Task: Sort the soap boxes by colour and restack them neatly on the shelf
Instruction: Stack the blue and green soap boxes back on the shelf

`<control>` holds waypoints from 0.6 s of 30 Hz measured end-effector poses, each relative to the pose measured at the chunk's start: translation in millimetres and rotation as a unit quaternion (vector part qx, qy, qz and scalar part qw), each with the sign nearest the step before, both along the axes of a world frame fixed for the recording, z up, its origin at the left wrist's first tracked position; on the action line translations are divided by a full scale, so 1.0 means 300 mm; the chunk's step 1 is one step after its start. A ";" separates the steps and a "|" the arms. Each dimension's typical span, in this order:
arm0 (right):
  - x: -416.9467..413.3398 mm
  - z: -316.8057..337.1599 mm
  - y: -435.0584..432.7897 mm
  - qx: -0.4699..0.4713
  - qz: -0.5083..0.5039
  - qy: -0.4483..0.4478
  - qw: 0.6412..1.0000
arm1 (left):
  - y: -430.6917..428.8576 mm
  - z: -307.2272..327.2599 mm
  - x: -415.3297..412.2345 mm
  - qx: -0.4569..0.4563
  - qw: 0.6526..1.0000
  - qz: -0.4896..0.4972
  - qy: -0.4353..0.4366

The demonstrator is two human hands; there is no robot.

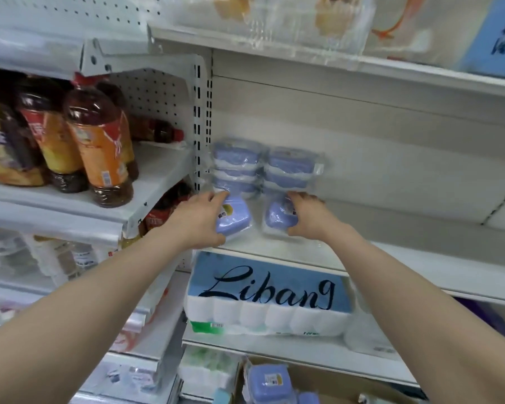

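Now my left hand grips one blue soap box and my right hand grips a second blue box, both low on the shelf. Behind them stand the blue stacks. I should slide each in straight and slowly, so nothing tips.

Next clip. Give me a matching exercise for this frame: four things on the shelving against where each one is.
Things:
1. brown drink bottles
2. Libang tissue pack
3. front left soap box
4. front right soap box

Places:
A. gripped by the right hand
B. on the lower shelf
C. gripped by the left hand
D. on the left bay shelf

Pairs: 1-D, 2-B, 3-C, 4-A
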State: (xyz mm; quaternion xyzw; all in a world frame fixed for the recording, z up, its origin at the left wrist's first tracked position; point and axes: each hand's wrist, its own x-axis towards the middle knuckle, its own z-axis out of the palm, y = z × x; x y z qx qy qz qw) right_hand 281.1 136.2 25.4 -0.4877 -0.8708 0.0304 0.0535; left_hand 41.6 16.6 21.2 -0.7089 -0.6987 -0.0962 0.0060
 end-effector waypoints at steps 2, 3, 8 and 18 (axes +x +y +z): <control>-0.018 -0.018 0.050 -0.039 0.013 0.006 0.999 | 0.042 -0.006 -0.021 -0.022 1.000 0.003 -0.005; -0.023 -0.025 0.070 -0.051 0.022 0.005 0.998 | 0.060 -0.009 -0.030 -0.034 0.999 0.006 -0.008; -0.030 -0.056 0.149 -0.026 0.047 0.003 0.999 | 0.143 -0.030 -0.054 -0.059 0.998 -0.001 -0.008; -0.027 -0.147 0.173 0.103 0.070 0.027 0.992 | 0.300 -0.019 -0.059 -0.091 0.993 -0.042 0.065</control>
